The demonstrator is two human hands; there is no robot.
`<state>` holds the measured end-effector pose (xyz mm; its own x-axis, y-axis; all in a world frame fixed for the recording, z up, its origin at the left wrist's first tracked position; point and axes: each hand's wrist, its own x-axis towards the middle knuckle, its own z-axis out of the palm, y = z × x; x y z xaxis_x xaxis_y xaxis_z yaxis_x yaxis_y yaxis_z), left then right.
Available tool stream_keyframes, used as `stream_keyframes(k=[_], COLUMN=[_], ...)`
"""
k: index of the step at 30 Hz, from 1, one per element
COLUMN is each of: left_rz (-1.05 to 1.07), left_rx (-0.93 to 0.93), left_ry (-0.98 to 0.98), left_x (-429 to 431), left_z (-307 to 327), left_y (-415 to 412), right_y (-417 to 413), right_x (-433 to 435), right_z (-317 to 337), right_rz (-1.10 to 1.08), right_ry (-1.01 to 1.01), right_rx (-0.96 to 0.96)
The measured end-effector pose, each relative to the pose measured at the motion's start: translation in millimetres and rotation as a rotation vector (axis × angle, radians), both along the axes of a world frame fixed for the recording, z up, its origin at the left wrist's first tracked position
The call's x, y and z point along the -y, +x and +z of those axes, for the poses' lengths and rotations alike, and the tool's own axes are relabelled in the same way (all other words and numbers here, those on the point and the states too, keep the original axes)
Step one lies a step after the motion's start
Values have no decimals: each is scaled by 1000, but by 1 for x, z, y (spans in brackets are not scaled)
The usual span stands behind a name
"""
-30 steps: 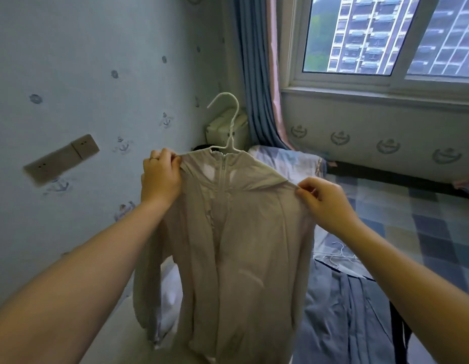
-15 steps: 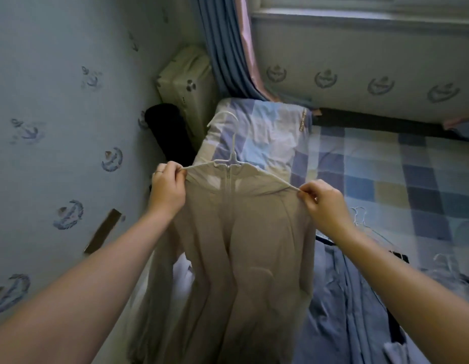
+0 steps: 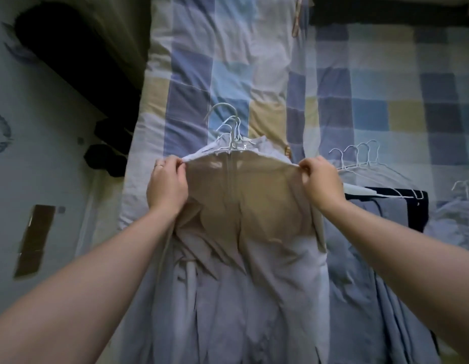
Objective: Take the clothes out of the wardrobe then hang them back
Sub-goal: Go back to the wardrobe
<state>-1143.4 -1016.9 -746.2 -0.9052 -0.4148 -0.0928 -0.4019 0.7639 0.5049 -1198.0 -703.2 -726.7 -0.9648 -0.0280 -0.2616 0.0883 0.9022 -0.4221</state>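
Head view, centre of frame: a beige zip jacket (image 3: pixel 244 200) on a white hanger (image 3: pixel 233 139) is draping over a stack of pale garments (image 3: pixel 173 324) on the checked bedding (image 3: pixel 372 101), its hook pointing toward the top of the frame among other hooks. The left hand (image 3: pixel 166 185) is pinching the jacket's shoulder edge at centre left with curled fingers, and the right hand (image 3: pixel 321 181) is pinching the opposite shoulder at centre right. Right of centre, a row of spare hangers (image 3: pixel 359 156) is resting on the bedding just above a dark garment (image 3: pixel 401 203).
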Motion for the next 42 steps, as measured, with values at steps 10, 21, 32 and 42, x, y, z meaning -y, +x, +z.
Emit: stream_keyframes(k=[10,21,32,42], left_rz=[-91,-412,-791,-1224], left_rx=[195,407,348,205], left_ry=[245,193,77,-58], left_x=[-6,-61,-149,-304], left_z=[-49,56,158,186], left_y=[-28,63,92,176], right_y=[14,148,223,361], right_x=[30,44,-17,-134], right_z=[-36,56,167,195], right_rz=[-72,-263,-359,-658], right_ry=[-160,-169,58,92], right_rx=[215,296,220,137])
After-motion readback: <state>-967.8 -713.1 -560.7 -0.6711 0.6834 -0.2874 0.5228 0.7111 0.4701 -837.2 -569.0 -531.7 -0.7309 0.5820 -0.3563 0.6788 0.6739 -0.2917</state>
